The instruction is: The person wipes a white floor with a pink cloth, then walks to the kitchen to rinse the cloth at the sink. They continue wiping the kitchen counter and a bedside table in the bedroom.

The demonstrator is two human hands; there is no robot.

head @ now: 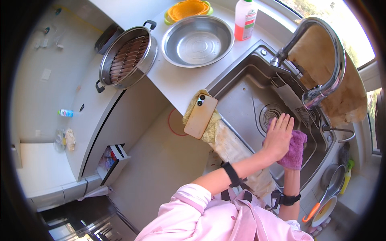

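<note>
Over the stainless steel sink (242, 90), my left hand (278, 135) lies with fingers extended against a purple terry cloth (294, 150). My right hand is covered by that cloth; its wrist (292, 174) shows just below, so its fingers are hidden. The drain (270, 116) is beyond my left fingertips. A chrome faucet (337, 57) arches over the sink's far side. At the counter corner, a smartphone (201, 116) rests back up on a yellowish cloth (213, 129). A stained, pale cloth (233, 147) runs along the sink's near edge.
A steel basin (197, 42), a lidless steamer pot (129, 57), orange and green plastic baskets (187, 10) and a bottle of pink liquid (245, 24) stand on the counter. Right of the sink are pans (333, 179) and an orange-handled utensil (312, 211). A drawer (114, 162) stands open at left.
</note>
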